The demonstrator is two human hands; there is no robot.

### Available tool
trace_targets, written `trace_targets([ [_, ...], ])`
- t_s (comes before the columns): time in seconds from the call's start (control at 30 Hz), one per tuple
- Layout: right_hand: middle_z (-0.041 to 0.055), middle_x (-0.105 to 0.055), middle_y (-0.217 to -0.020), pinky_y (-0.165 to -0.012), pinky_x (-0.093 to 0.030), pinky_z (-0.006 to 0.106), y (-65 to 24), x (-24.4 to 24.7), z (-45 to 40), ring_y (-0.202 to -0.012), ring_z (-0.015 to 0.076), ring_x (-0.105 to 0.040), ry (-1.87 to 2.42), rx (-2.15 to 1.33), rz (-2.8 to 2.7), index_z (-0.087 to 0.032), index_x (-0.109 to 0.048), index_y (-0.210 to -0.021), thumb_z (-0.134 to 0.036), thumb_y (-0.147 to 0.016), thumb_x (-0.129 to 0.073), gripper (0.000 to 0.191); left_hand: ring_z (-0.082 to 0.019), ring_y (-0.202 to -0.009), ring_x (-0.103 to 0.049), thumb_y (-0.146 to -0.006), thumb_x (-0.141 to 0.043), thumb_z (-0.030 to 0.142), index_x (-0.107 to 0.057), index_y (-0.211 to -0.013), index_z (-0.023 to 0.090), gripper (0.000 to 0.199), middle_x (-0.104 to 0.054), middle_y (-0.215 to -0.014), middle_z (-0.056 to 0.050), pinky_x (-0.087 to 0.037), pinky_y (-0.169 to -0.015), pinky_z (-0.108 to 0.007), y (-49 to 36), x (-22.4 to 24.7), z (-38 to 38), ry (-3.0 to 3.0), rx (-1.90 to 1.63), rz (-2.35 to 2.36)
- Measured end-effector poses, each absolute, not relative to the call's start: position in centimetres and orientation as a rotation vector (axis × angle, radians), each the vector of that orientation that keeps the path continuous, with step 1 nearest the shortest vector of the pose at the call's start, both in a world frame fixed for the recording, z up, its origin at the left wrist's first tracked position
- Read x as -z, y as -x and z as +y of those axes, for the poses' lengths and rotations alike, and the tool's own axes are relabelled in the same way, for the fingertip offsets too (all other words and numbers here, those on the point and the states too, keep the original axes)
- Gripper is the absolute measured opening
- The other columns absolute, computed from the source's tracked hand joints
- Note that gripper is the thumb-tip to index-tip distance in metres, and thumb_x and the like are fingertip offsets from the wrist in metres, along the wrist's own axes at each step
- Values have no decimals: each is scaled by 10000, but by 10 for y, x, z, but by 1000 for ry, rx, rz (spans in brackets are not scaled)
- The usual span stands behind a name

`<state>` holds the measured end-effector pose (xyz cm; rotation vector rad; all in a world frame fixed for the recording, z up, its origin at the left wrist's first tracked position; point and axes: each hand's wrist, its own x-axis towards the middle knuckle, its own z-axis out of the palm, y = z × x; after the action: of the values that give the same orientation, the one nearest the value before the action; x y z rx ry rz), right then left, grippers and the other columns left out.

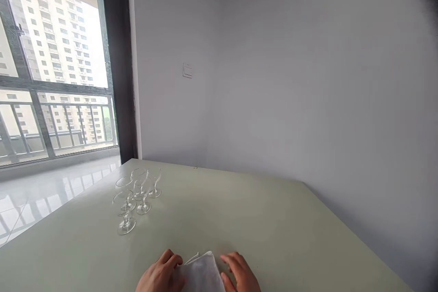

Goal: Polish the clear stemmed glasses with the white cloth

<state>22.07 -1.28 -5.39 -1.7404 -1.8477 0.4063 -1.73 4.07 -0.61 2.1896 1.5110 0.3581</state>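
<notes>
A folded white cloth (pixel 201 274) lies on the table at the bottom middle, its lower part cut off by the frame edge. My left hand (pixel 161 273) is at the cloth's left side, fingers curled over its edge and the thumb blurred against it. On the other side is my right hand (pixel 240 273), with its fingers apart and bent toward the cloth's right edge; the fingertips look just off the cloth's upper corner. Several clear stemmed glasses (pixel 126 224) stand upright in a cluster on the left part of the table, away from both hands.
The pale green table (pixel 246 210) reaches back to grey walls (pixel 290 77), one bearing a light switch (pixel 187 70). Beyond the table's left edge are a shiny tiled floor (pixel 68 187) and a large window with a railing (pixel 78 118).
</notes>
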Motion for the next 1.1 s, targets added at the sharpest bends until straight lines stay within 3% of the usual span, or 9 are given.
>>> trace_targets([
  [0.13,119,-630,-984,-819,-448,335,-210,26,3,-935,247,-580,1917,-416,-1789,-118,-596,-1108,-208,-726,-539,397,-143,-787,-606,-696,-483,162,-578,-818,269,188,-612,-945,21,-378,-635,-227,10,7,43,-2228,-301,1488],
  [0.23,75,-624,-903,-776,-417,321,-198,19,13,-897,242,-560,1930,-448,-1791,-185,-664,-851,-183,-657,-610,201,-131,-758,-598,-668,-483,102,-567,-766,263,207,-617,-886,35,-378,-626,-211,9,15,47,-2219,-340,1498],
  [0.3,42,-602,-839,-749,-390,294,-195,20,15,-862,213,-543,1873,-487,-1753,-194,-622,-683,-124,-631,-593,92,-125,-760,-589,-652,-487,69,-567,-729,259,220,-613,-863,38,-384,-649,-200,9,21,48,-2219,-429,1488],
  [0.37,16,-555,-758,-696,-369,268,-197,21,16,-767,170,-518,1769,-606,-1626,-183,-552,-629,-111,-641,-554,73,-120,-739,-573,-652,-489,61,-568,-702,252,212,-602,-853,32,-393,-671,-200,10,27,48,-2188,-569,1445],
  [0.43,-24,-476,-648,-604,-340,247,-201,21,18,-624,127,-450,1584,-864,-1425,-187,-486,-636,-200,-696,-541,82,-107,-631,-523,-674,-498,101,-559,-679,239,151,-581,-822,29,-394,-639,-209,12,29,50,-2096,-708,1360],
  [0.53,-72,-385,-558,-514,-276,225,-200,19,23,-515,88,-328,1220,-1284,-1108,-199,-433,-658,-392,-729,-566,244,-105,-568,-438,-717,-543,259,-535,-662,218,69,-555,-795,14,-371,-544,-220,16,25,56,-1823,-847,1142],
  [0.7,-76,-418,-525,-509,-271,218,-179,17,37,-489,70,-328,950,-1539,-822,-184,-460,-625,-414,-635,-697,330,-119,-618,-434,-682,-603,548,-573,-723,189,363,-521,-710,13,-355,-539,-223,22,15,64,-1323,-857,846],
  [0.93,9,-614,-683,-644,-378,265,-176,12,42,-643,140,-537,952,-1710,-1040,-142,-654,-781,-344,-629,-721,262,-138,-717,-504,-560,-709,558,-547,-660,199,405,-602,-924,-3,-408,-640,-245,26,10,68,-1058,-951,937],
  [1.1,-3,-587,-557,-522,-333,241,-182,21,47,-519,123,-493,1166,-1590,-870,-127,-621,-688,-304,-570,-727,237,-160,-769,-545,-563,-712,534,-547,-701,212,387,-592,-1083,-29,-443,-680,-279,24,1,78,-1023,-945,941],
])
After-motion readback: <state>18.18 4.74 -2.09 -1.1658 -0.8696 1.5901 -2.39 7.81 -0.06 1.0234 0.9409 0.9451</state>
